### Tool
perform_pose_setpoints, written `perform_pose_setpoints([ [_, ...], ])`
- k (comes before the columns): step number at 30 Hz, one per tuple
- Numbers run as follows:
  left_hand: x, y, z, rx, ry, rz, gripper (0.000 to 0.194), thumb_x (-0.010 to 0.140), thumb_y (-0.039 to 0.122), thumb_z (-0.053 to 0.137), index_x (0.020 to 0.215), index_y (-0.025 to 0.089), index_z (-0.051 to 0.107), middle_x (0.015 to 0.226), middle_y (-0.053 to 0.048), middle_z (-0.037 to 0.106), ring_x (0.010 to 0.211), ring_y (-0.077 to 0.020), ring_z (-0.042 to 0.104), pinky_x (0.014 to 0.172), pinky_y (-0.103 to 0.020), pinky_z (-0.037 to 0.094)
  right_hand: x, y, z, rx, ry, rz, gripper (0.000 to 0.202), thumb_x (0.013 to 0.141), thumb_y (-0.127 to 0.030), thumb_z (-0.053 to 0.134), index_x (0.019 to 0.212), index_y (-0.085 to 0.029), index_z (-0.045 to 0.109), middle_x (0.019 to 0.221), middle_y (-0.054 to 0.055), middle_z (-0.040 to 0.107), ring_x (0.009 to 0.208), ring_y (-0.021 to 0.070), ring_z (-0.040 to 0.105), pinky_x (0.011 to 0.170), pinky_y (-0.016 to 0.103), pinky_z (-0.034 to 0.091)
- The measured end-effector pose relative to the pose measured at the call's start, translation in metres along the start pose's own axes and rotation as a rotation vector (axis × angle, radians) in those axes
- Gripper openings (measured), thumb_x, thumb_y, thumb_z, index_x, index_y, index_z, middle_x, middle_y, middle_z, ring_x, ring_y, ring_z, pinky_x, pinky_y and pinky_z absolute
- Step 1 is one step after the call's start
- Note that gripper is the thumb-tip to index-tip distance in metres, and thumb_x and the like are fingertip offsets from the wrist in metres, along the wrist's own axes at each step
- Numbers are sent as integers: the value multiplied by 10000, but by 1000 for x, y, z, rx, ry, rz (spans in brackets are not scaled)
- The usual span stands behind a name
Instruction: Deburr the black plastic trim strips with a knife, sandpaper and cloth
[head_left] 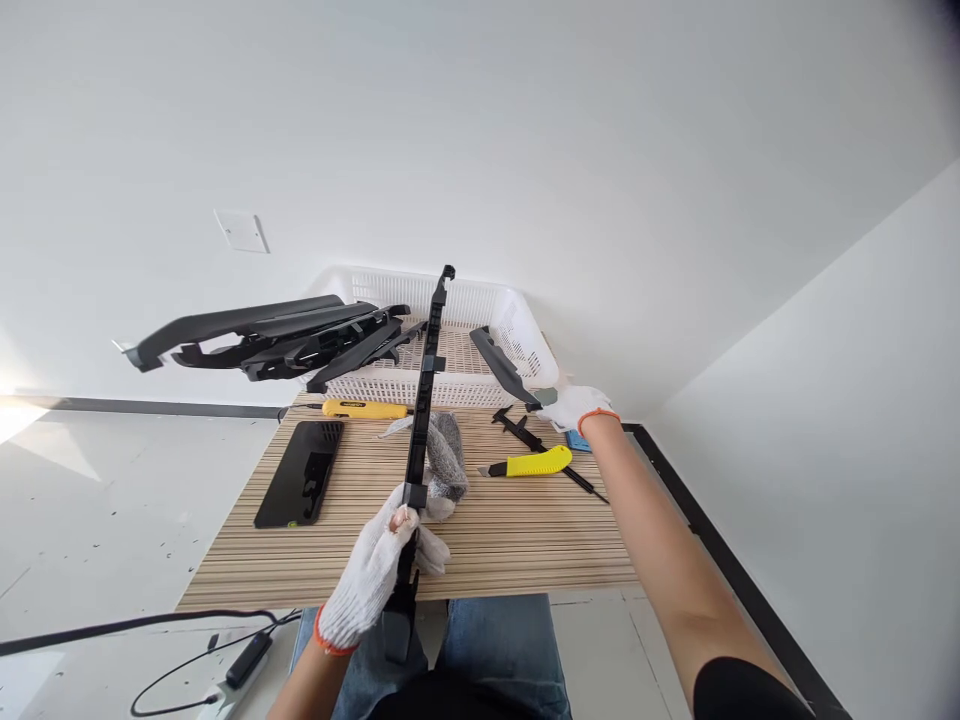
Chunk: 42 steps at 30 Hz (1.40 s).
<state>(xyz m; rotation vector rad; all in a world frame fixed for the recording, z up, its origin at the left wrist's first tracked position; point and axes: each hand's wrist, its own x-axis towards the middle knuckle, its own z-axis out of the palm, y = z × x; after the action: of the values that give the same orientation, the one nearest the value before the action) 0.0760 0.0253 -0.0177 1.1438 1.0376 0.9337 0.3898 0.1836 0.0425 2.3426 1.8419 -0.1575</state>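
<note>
My left hand (371,565), in a white knit glove with an orange cuff, is closed around a long, narrow black plastic trim strip (425,400). The strip stands lengthwise before me, its far tip over the basket and its near end above my lap. On the right, my gloved right hand (576,408) is closed at the near end of a shorter black plastic trim piece (499,362), which reaches across the white basket's corner. Its fingertips are partly hidden. Below that hand are a black caliper (521,430), a yellow utility knife (536,462) and part of a blue item (576,441).
Several black trim pieces (300,335) lie piled over the left of the white plastic basket (480,388), overhanging its side. A yellow-handled tool (365,409), a black phone (300,475) and a grey cloth (448,455) rest on the striped table (517,550). Cables (187,618) run at lower left.
</note>
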Motion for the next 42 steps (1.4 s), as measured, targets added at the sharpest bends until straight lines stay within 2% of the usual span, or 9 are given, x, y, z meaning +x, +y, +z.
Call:
perform_pose_setpoints([
  [4, 0, 2, 0, -1, 2, -11, 677, 938, 727, 516, 1205, 120, 658, 701, -92, 772, 674, -271, 766, 594, -325, 565, -13, -1, -3, 14, 66, -16, 639, 957, -465, 586, 1499, -128, 563, 1440, 253, 618, 1305, 395, 607, 967, 433, 498],
  [8, 0, 2, 0, -10, 2, -36, 699, 917, 744, 532, 1236, 130, 638, 739, -97, 783, 660, -264, 761, 601, -332, 583, -20, -10, 1, 70, -83, -112, 372, 836, -415, 719, 1152, -232, 792, 1146, 124, 778, 1039, 307, 731, 793, 333, 522],
  [11, 0, 3, 2, -23, 7, -73, 743, 906, 748, 539, 1308, 126, 596, 751, -93, 786, 615, -253, 747, 594, -337, 585, -19, -18, 9, 94, -167, -160, 265, 687, -274, 814, 948, -231, 827, 916, 84, 802, 892, 275, 746, 705, 305, 496],
  [17, 0, 0, 4, 13, 46, -37, 692, 929, 728, 519, 1255, 127, 626, 705, -83, 771, 621, -251, 733, 585, -332, 565, -23, -27, 17, 142, -137, -139, 289, 858, -326, 622, 957, -158, 835, 933, 133, 793, 909, 260, 755, 736, 322, 494],
  [22, -5, 0, -1, 82, 53, 82, 548, 1028, 607, 467, 1242, 134, 643, 756, -82, 779, 618, -206, 702, 606, -308, 532, -36, -29, 15, 66, -175, -161, 220, 752, -241, 729, 941, -157, 805, 1008, 185, 797, 995, 334, 750, 794, 370, 531],
  [29, -11, 16, 8, 51, -18, 123, 605, 1009, 653, 487, 1314, 157, 653, 716, -32, 742, 487, -139, 609, 571, -267, 543, -49, -27, 19, 24, -146, -149, 363, 820, -229, 681, 1173, -152, 712, 1192, 175, 758, 1128, 340, 714, 843, 381, 529],
  [33, -7, 7, 17, -1, -29, 65, 560, 1000, 640, 508, 1254, 160, 643, 714, -28, 748, 427, -120, 573, 473, -229, 514, -58, -20, 18, 49, -54, -94, 370, 838, -193, 658, 1204, -135, 664, 1202, 186, 728, 1125, 329, 702, 801, 362, 507],
  [37, -2, -2, 18, 31, -16, 3, 482, 987, 655, 525, 999, 182, 620, 738, -43, 762, 466, -124, 610, 541, -230, 564, -64, -3, 18, 116, 73, -72, 246, 881, -166, 597, 1119, -188, 656, 1142, 129, 721, 1014, 260, 707, 700, 304, 460],
  [42, 3, -6, 17, -7, 41, -36, 547, 916, 755, 553, 942, 210, 580, 862, -55, 782, 493, -129, 620, 525, -251, 563, -74, 28, 24, 392, 441, 29, 136, 898, -203, 607, 1009, -191, 684, 1067, 107, 740, 819, 217, 698, 683, 309, 450],
])
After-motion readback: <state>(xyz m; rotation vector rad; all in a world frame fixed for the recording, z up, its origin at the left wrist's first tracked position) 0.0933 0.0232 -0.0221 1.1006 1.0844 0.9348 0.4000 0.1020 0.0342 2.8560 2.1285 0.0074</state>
